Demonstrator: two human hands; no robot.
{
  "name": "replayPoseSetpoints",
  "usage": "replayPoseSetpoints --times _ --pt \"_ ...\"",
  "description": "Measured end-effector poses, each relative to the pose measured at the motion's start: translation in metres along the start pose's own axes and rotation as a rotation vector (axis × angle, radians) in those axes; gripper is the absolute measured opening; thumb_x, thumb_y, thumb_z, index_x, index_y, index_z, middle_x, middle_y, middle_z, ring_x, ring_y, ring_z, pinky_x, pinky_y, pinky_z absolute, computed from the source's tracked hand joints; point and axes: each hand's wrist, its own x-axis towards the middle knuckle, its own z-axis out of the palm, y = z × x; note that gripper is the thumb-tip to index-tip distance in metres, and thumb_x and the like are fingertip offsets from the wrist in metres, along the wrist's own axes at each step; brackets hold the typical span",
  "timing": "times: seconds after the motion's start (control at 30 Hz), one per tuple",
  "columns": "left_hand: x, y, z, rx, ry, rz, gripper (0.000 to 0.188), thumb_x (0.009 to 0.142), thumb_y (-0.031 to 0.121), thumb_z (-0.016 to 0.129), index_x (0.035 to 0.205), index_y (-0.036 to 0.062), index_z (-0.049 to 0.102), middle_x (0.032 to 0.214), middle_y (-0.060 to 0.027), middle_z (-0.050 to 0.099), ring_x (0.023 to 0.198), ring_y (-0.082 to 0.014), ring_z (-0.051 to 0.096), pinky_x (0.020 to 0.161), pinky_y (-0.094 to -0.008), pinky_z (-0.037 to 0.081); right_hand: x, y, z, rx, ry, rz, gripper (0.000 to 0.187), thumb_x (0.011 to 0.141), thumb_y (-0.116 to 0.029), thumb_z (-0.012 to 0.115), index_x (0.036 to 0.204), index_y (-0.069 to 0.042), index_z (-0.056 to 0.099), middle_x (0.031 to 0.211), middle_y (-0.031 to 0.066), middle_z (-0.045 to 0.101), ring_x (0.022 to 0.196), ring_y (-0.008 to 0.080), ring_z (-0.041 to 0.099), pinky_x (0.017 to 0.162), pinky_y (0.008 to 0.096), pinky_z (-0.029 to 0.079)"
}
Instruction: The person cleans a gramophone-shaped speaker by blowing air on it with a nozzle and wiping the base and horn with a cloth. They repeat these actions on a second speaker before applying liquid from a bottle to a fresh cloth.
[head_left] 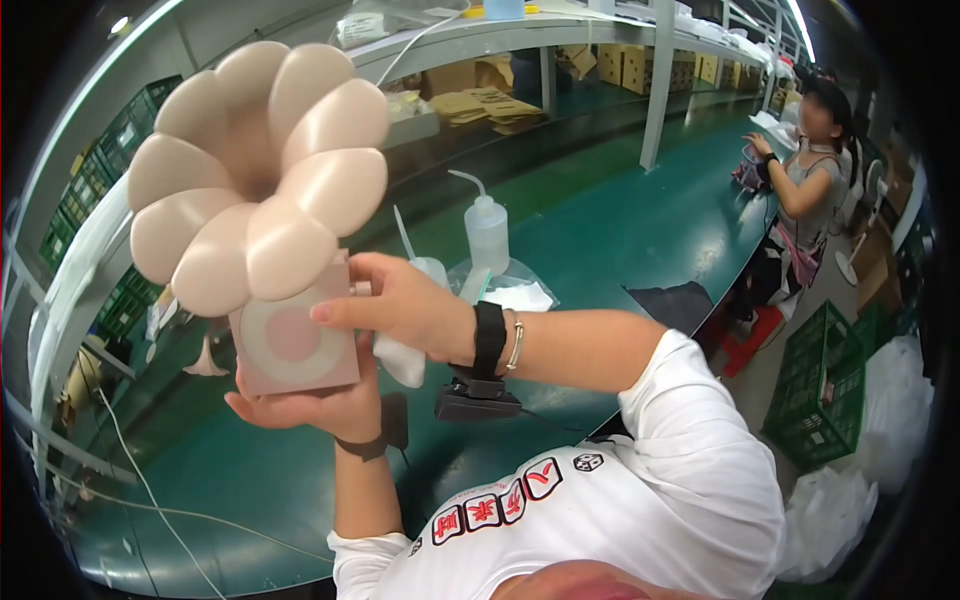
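Observation:
I hold up a pink toy gramophone, its box [293, 378] topped by a large flower-shaped horn [215, 255] of rounded petals. A pale ring surrounds a pink disc on the box's front. My left hand [318, 408] cups the box from below. My right hand [395, 305] grips its upper right side, thumb across the front, beside a small knob [358, 288]; some of its fingers are hidden. A white cloth or bag [400, 362] lies below my right hand. Further left on the table stands a small pink trumpet-shaped piece [206, 360].
Beyond my hands stand a squeeze bottle [487, 240] and another bottle [428, 268], beside a clear plastic bag [525, 290]. A dark cloth [675, 305] lies at the edge of the green table [590, 240]. A co-worker [805, 180] is at the far right, near a green crate [820, 390].

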Motion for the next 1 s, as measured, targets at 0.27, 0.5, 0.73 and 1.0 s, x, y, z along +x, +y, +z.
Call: replayPoseSetpoints --times 0.27,0.5,0.73,1.0 --pt "0.012 0.01 -0.023 -0.355 -0.676 -0.085 0.071 0.065 0.012 0.087 0.127 0.001 0.053 0.122 -0.017 0.057 0.115 -0.0342 0.057 0.096 -0.0441 0.048 -0.037 -0.183 -0.101 -0.851 0.304 -0.114 0.045 0.086 -0.017 0.075 0.123 0.003 0.059 0.103 0.0093 0.071 0.089 0.0133 0.068 0.078 0.0248 0.054" --pt "0.022 0.024 -0.018 -0.4 -0.935 0.021 0.048 0.065 0.007 0.084 0.11 0.0028 0.065 0.101 -0.013 0.067 0.097 -0.0329 0.064 0.092 -0.0445 0.05 -0.161 -0.284 -0.329 -1.629 0.837 0.223 0.048 0.077 -0.032 0.081 0.109 0.001 0.067 0.1 0.0082 0.073 0.083 0.015 0.068 0.074 0.0279 0.054" --pt "0.032 0.035 -0.023 -0.433 -1.011 0.105 0.044 0.069 0.014 0.084 0.109 0.0063 0.067 0.103 -0.0089 0.068 0.092 -0.0285 0.066 0.088 -0.0444 0.052 -0.228 -0.228 -0.463 -1.809 1.372 0.992 0.063 0.066 -0.047 0.081 0.107 0.001 0.072 0.108 0.0202 0.071 0.097 0.0291 0.071 0.084 0.0388 0.055" --pt "0.027 -0.029 -0.027 -0.779 -0.755 -0.539 0.036 0.076 0.011 0.08 0.108 0.0024 0.066 0.101 -0.0107 0.068 0.097 -0.0232 0.065 0.093 -0.0378 0.049 -0.325 -0.21 -0.702 -2.399 0.563 0.934 0.04 0.091 -0.039 0.052 0.119 -0.011 0.059 0.116 0.0179 0.067 0.097 0.0382 0.066 0.079 0.0501 0.055"
